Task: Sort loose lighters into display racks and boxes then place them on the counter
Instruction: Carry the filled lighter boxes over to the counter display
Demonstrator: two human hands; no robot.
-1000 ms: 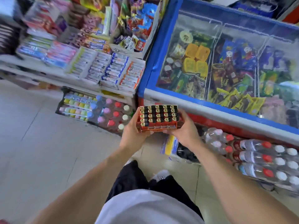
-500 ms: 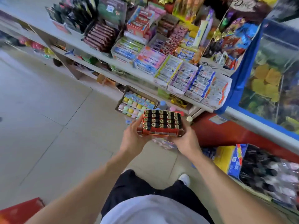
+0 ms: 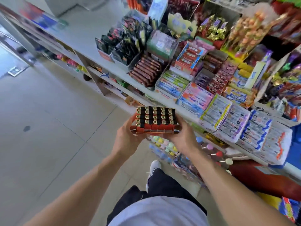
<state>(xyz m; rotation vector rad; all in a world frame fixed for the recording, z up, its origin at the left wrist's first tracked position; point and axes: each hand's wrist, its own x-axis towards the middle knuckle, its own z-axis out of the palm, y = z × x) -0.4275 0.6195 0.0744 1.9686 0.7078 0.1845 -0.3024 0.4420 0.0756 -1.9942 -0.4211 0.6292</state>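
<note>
We carry the lighter box (image 3: pixel 155 122) with left hand (image 3: pixel 128 136) and right hand (image 3: pixel 177 137) gripping its ends; light, thin card, lighters loose, so we'd support underneath.

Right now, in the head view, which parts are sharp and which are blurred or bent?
Head view: the orange cardboard rack of lighters and both hands, left hand and right hand, are fairly sharp; the white counter and its edge goods smear with motion blur; the wide lens curves the counter edge.
</note>
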